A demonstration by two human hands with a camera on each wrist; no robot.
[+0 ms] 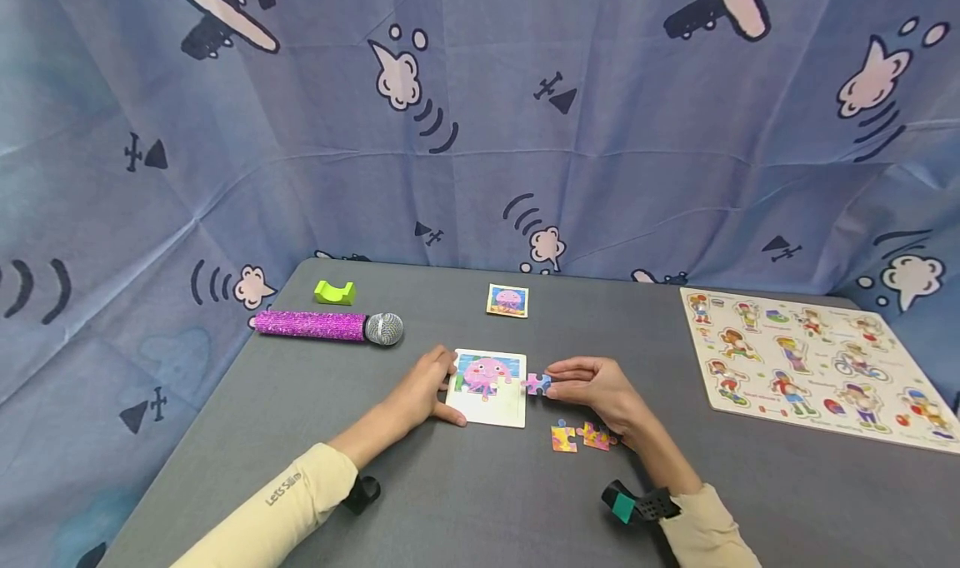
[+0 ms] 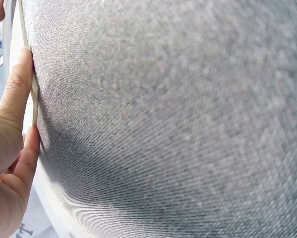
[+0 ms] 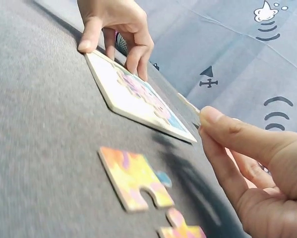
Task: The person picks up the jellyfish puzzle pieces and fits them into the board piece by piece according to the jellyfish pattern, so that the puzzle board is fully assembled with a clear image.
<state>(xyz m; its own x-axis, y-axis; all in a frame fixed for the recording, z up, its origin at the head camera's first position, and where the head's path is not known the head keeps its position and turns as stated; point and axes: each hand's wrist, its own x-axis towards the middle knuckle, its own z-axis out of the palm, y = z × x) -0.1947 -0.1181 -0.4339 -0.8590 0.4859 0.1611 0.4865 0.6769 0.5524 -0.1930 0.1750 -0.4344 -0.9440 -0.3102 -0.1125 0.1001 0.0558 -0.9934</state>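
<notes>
A square white puzzle board [image 1: 498, 410] lies on the table, its recess partly filled with pieces of a pink octopus picture [image 1: 483, 372]. My left hand [image 1: 422, 393] holds the board's left side, thumb at the near corner and fingers farther up the edge. Just off the board's right edge, my right hand [image 1: 596, 386] pinches a purple-and-blue puzzle piece [image 1: 534, 384] between thumb and fingers. That piece shows nearly edge-on in the right wrist view. Below the right hand lie two loose pieces, a yellow one [image 3: 131, 178] and a pink-and-yellow one [image 3: 183, 230].
Behind the board lies a small octopus picture tile [image 1: 507, 301]. A purple glitter microphone [image 1: 322, 326] and a green curved block [image 1: 334, 293] are at the left. A large board of figures [image 1: 810, 364] occupies the right side. A blue printed cloth [image 1: 480, 135] hangs behind.
</notes>
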